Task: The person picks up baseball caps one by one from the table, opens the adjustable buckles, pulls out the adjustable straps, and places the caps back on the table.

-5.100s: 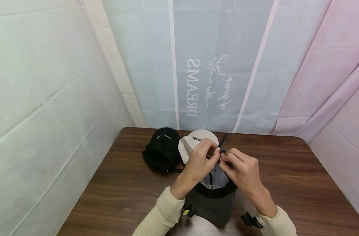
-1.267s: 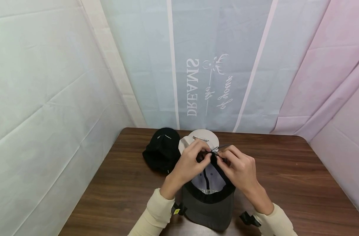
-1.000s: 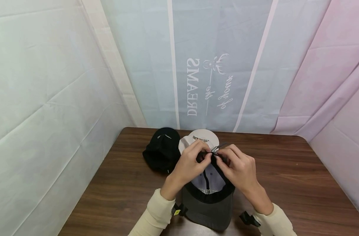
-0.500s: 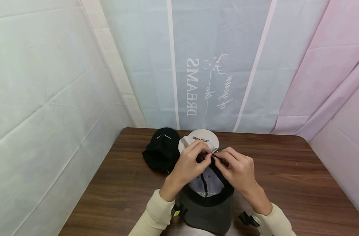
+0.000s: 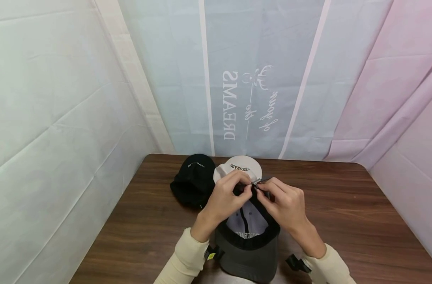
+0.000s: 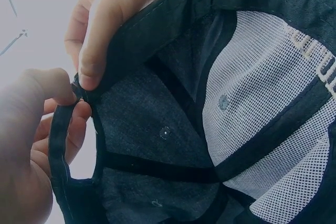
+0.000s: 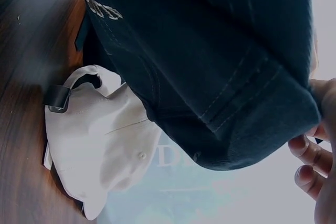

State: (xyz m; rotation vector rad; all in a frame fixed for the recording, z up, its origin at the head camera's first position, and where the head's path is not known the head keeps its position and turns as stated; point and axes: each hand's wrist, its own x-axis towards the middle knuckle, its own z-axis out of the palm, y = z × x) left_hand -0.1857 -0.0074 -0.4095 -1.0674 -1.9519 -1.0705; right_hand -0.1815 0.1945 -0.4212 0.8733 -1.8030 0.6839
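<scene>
A dark grey cap (image 5: 249,256) is held up on its brim end, with its opening and pale mesh lining (image 6: 257,87) showing. My left hand (image 5: 224,199) pinches the cap's back strap (image 6: 60,140) between thumb and fingers. Opposite it, my right hand (image 5: 287,201) pinches the strap beside a small metal buckle (image 5: 256,182). The fingertips of both hands almost meet there. A thin strap end pokes out past the buckle toward the right hand. How far it is threaded cannot be seen. In the right wrist view the cap's outside (image 7: 210,77) covers most of the work.
Behind the hands lies a white cap (image 5: 241,163) with dark lettering. A black cap (image 5: 194,181) sits left of it. All are on a brown wooden table (image 5: 343,213), with fabric backdrops (image 5: 258,47) along its back and sides.
The strap end that stood upright about five seconds ago now slants low to the right by the buckle. Both hands and the grey cap have shifted slightly left and nearer to me.
</scene>
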